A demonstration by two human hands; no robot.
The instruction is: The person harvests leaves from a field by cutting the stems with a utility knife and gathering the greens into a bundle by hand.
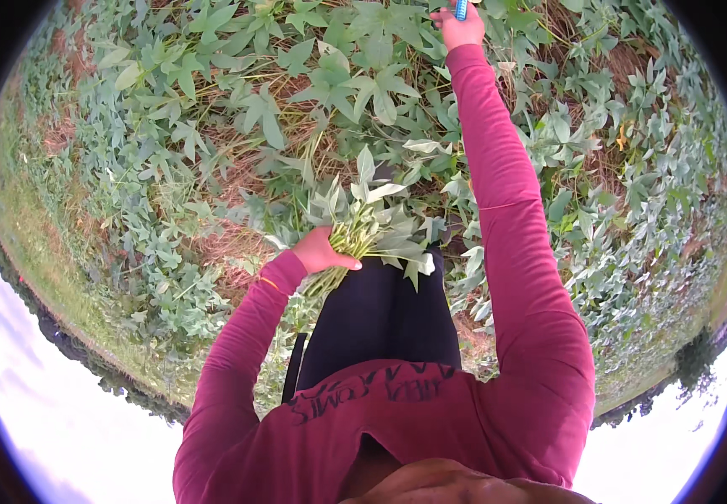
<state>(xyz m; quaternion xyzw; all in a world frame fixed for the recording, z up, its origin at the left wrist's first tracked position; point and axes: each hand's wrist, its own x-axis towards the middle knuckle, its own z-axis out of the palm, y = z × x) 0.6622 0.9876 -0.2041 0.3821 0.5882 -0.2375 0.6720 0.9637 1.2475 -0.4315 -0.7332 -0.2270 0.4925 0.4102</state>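
My left hand (316,250) is closed around a thick bunch of leafy vine cuttings (353,232), close in front of my dark trousers. Their pale green stems lie side by side, with the leaves fanning out up and to the right and the stem ends below the hand. Far out at the top edge, my right hand (462,34) reaches into the vines on a stretched arm. A small blue object (461,11) shows in its grip; the picture's edge cuts it off, so its kind is hidden. Lobed green leaves (380,91) grow near that hand.
Low, dense vines (162,193) spread over the ground on both sides, with dry brown straw (231,250) between them. A grassy strip (32,227) lies at the far left. Dark trees (695,357) line the horizon. A black strap (294,368) hangs beside my left hip.
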